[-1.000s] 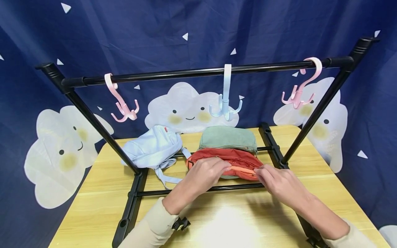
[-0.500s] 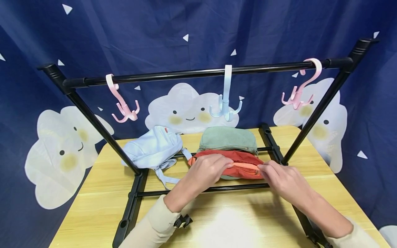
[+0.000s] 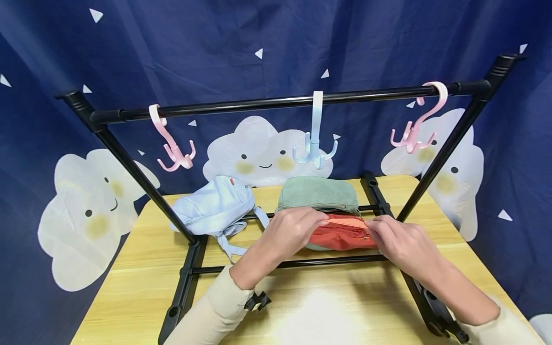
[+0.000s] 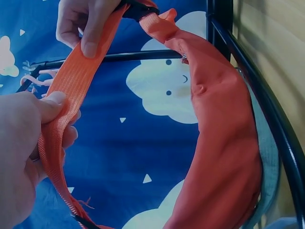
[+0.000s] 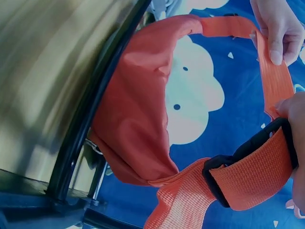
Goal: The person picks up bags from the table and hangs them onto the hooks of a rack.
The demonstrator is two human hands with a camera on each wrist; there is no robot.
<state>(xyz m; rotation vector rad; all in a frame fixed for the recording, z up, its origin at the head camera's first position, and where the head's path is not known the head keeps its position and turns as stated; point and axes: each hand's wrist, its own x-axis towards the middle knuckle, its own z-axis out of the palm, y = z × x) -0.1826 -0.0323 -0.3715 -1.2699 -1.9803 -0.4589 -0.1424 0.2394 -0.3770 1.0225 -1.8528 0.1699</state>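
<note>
A red waist bag (image 3: pixel 342 238) hangs by its orange strap (image 3: pixel 347 222) from both hands, close over the lower front bar. My left hand (image 3: pixel 290 233) pinches the strap between thumb and fingers, the thumb flat on the webbing (image 4: pixel 78 81) in the left wrist view. A short way to the right, my right hand (image 3: pixel 404 243) grips the same strap. Beside that hand a black plastic buckle (image 5: pixel 259 136) shows in the right wrist view. The stretch of strap between the hands is drawn straight, and the bag's body (image 4: pixel 221 114) droops below it.
Behind the waist bag lies a green bag (image 3: pixel 316 190); a light blue bag (image 3: pixel 213 203) lies left. Over the wooden table (image 3: pixel 310 306) stands a black rack (image 3: pixel 241 106) carrying a left pink hook (image 3: pixel 174 151), a blue hook (image 3: pixel 316 143) and a right pink hook (image 3: pixel 413 134).
Both hands have risen slightly and shifted a little right, drawing the strap up above the bag. The bag's open-looking top has turned away, and its smoother side now shows below the strap.
</note>
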